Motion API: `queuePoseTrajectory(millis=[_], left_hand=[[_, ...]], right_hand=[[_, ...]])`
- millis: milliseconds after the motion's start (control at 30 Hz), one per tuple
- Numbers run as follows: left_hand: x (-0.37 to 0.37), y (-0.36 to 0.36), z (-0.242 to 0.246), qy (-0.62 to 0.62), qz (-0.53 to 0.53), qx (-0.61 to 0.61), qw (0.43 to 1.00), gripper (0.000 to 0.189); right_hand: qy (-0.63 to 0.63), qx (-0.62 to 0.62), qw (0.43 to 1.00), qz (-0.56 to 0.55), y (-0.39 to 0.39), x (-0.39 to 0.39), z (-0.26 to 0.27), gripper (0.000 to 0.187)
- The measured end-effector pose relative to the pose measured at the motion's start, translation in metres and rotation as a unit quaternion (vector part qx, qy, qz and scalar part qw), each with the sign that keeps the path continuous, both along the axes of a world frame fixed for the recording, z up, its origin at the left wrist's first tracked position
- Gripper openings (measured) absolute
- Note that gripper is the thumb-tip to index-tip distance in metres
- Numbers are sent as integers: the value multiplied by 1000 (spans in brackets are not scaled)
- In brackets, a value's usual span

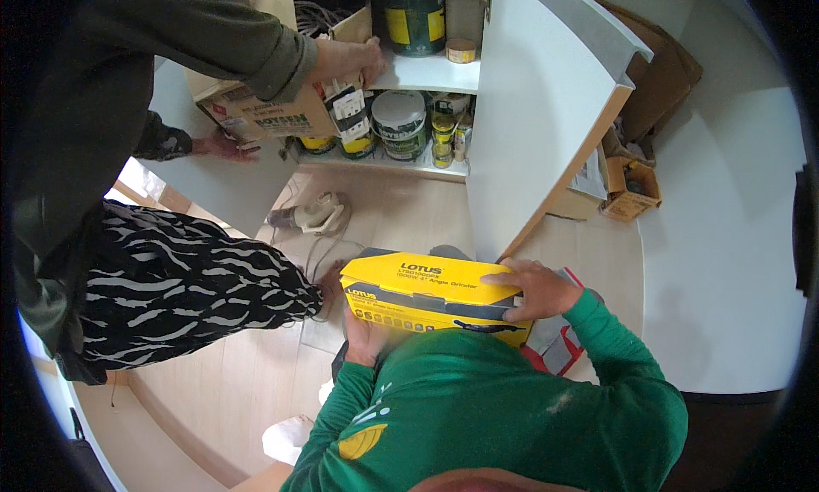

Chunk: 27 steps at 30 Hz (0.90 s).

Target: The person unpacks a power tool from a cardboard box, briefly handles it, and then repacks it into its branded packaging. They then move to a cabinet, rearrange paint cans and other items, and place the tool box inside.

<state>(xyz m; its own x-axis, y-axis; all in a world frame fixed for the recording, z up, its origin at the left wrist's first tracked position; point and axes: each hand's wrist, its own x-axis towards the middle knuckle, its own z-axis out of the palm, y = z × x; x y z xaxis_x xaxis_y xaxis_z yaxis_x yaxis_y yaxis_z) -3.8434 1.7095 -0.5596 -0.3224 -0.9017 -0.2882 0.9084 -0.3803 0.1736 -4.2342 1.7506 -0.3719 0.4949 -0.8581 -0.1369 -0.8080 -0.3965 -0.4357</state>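
Observation:
A yellow and black Lotus angle grinder box (441, 281) is held level against the front of my green sweater. My left hand (365, 338) supports it from below at its left end; the fingers are partly hidden beneath it. My right hand (540, 290) grips the right end, with fingers over the top and the front edge. The box's lid looks closed. In front of me stands a white cabinet with its doors swung wide, holding a large green and yellow paint bucket (414, 25) above and a white-lidded pail (400, 124) below.
A co-worker at the left holds a cardboard carton (269, 111) at the cabinet. A corded power tool (313, 213) lies on the floor with its cable. The right cabinet door (544, 108) stands beside me, with a small carton (630, 188) behind it.

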Motion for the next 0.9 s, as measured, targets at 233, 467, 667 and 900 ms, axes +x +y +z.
queuePoseTrajectory(millis=[233, 467, 667, 900], left_hand=[[-1, -10, -15, -2, 1, 1, 1000, 51], [-3, -21, -11, 0, -10, 9, 1000, 50], [-4, -19, 3, 5, 0, 32, 999, 51], [2, -20, 5, -8, -10, 37, 999, 51]], right_hand=[[-24, 27, 999, -13, -10, -2, -3, 81], [-5, 69, 997, -28, -26, -1, 1, 81], [-8, 173, 984, -43, -36, -2, 19, 88], [-16, 166, 985, -39, -36, 1, 24, 89]])
